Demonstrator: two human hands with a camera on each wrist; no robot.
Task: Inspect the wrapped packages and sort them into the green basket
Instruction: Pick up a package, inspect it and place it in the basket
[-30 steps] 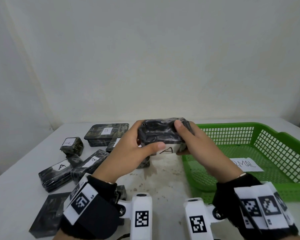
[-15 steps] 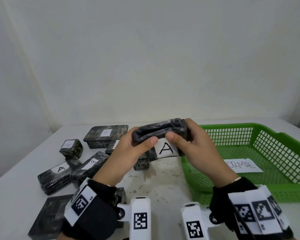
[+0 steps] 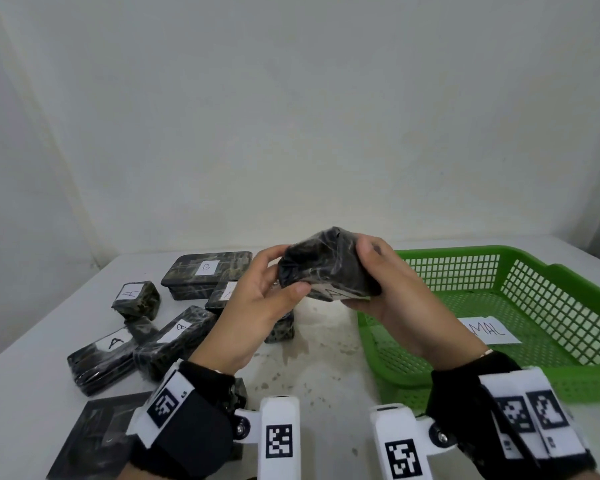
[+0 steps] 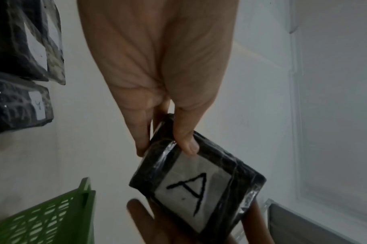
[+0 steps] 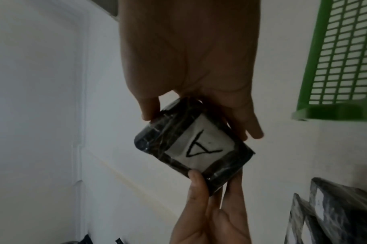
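Packages (image 3: pixel 174 336) left — green basket (image 3: pixel 548 306) right

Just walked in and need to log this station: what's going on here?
A person is checking a black wrapped package, holding it up in both hands: left hand at one end, right hand at the other. Its white label reads A, seen from the wrist cameras. The green basket to the right holds only a paper slip. More labelled packages wait on the table.

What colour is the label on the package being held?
White, with a black handwritten "A"; the label on the package shows best in the left wrist view.
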